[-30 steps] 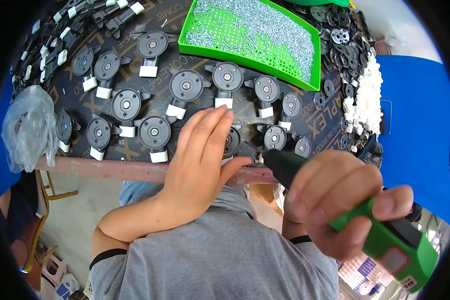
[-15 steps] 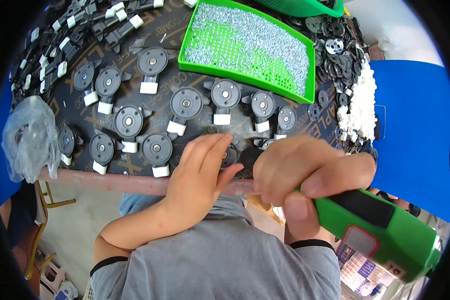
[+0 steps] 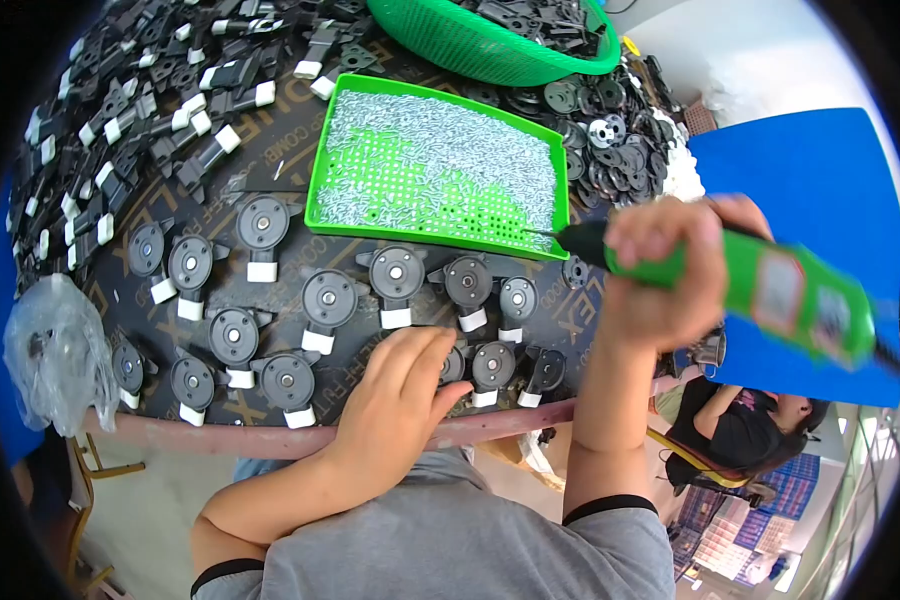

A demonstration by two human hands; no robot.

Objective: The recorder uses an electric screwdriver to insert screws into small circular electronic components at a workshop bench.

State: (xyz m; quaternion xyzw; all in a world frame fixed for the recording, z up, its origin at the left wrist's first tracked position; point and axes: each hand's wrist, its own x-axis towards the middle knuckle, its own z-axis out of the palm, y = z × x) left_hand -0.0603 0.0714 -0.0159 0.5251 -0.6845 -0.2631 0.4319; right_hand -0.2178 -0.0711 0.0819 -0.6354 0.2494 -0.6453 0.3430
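My right hand grips a green electric screwdriver, its dark tip reaching the lower right corner of a flat green tray heaped with small silver screws. My left hand rests flat on the dark table near its front edge, fingers on a round black part with a white clip. Several like black disc parts lie in rows around it, such as one disc part just beyond my left hand.
A green basket of black pieces stands at the back. Loose black and white parts pile at the back left and black discs at the right. A clear plastic bag lies left. A seated person is lower right, by a blue panel.
My right hand lifted the screwdriver from the table's front edge up and right toward the screw tray. My left hand stayed on the part.
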